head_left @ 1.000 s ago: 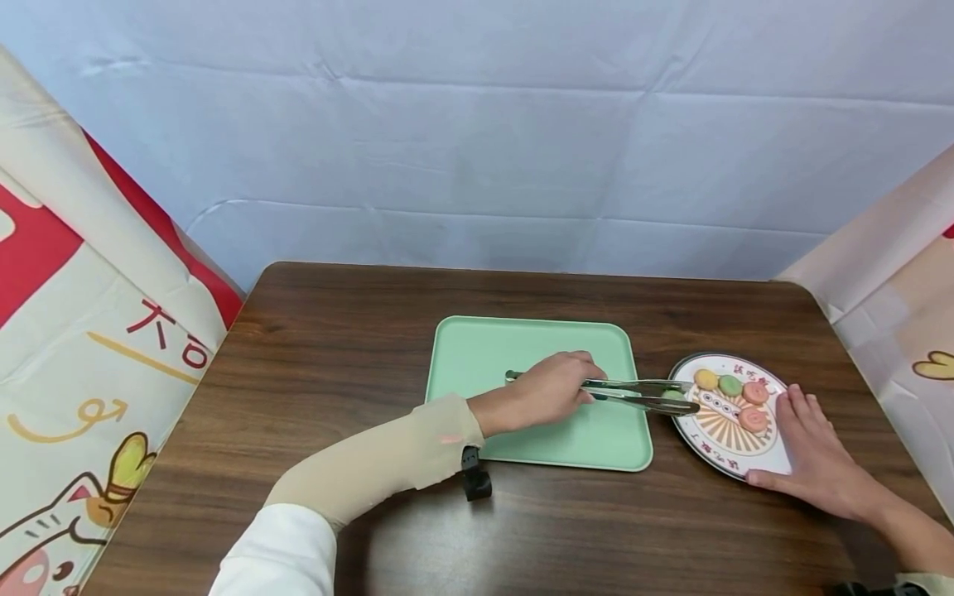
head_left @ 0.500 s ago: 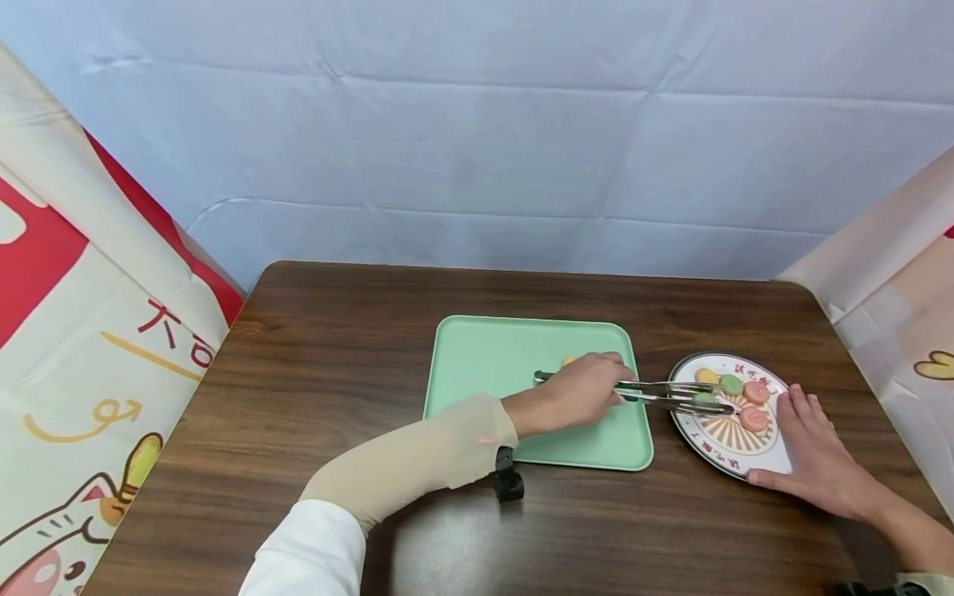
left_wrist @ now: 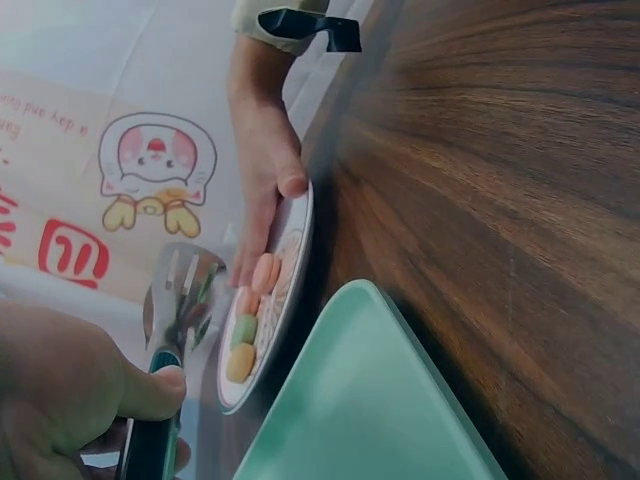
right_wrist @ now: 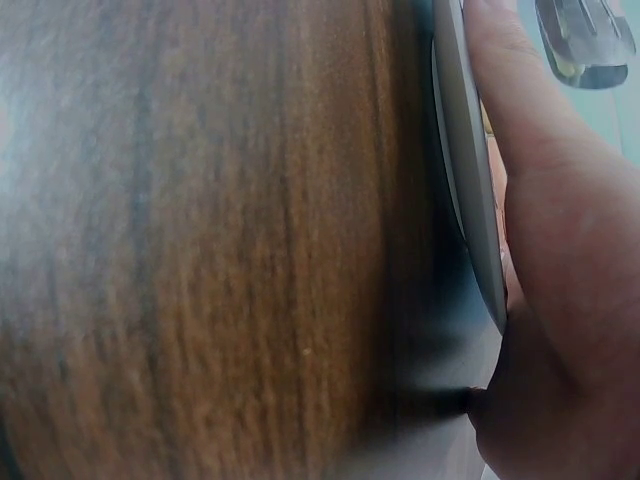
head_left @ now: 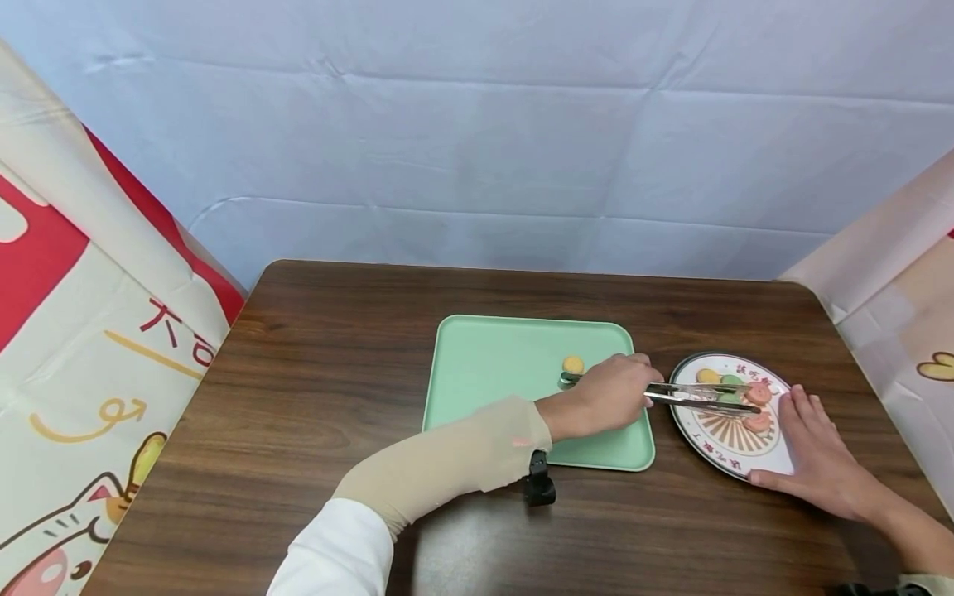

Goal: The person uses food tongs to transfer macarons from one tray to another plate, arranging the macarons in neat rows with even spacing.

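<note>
My left hand grips metal tongs, their arms reaching right over the decorated white plate. Between the tong arms shows a round green patch; I cannot tell whether it is a macaron held there. On the plate lie a yellow macaron, a green macaron and two pink ones, the nearer pink macaron just below the tong tips. My right hand rests on the plate's right rim, fingers straight and thumb spread. One more yellow macaron sits on the green tray, beside the handle end of the tongs.
The wooden table carries tray and plate side by side, with a narrow strip of wood between them. A pale cloth hangs behind the table. Printed cartoon sheets hang at the left and right.
My left hand has moved right with the tongs, from the plate's left edge to over the macarons. The yellow macaron on the tray has come into sight. My right hand stays put.
</note>
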Available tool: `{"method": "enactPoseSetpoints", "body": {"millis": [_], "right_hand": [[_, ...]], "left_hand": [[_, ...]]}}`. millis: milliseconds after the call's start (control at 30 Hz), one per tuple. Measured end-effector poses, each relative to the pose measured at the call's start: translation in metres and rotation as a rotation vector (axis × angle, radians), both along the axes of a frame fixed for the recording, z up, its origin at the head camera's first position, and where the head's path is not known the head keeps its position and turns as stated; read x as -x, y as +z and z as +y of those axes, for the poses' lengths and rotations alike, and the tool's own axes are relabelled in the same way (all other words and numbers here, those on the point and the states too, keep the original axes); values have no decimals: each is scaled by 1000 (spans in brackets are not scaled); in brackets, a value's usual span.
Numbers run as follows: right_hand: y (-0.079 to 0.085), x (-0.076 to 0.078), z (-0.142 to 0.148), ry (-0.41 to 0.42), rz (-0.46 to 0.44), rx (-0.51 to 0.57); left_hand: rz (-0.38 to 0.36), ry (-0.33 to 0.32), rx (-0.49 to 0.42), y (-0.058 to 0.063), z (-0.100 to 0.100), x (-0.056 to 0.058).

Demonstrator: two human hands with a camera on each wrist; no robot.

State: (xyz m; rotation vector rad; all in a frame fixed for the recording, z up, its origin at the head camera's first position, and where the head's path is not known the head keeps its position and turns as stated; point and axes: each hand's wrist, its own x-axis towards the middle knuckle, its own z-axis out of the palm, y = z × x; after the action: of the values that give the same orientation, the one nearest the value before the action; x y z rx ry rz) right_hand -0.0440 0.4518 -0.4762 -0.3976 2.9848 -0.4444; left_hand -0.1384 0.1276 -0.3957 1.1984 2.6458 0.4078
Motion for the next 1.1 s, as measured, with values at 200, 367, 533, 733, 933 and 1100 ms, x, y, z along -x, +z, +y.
{"method": "enactPoseSetpoints", "body": {"millis": [200, 367, 533, 733, 933, 1100], "right_hand": [[1, -1, -1, 0, 1, 11], [0, -1, 0, 6, 1, 9], [0, 0, 1, 4, -2, 4], [-1, 1, 1, 2, -1, 1], [-2, 2, 2, 0, 2, -2], [-2, 2, 2, 1, -1, -2]], "left_hand": [[20, 21, 15, -5, 10, -1], [5, 47, 33, -9, 16, -1], [-13, 71, 49, -12, 20, -1], [-27, 84, 69, -15, 23, -1], [-53, 111, 84, -17, 27, -1], [-49, 114, 110, -17, 31, 0]]}}
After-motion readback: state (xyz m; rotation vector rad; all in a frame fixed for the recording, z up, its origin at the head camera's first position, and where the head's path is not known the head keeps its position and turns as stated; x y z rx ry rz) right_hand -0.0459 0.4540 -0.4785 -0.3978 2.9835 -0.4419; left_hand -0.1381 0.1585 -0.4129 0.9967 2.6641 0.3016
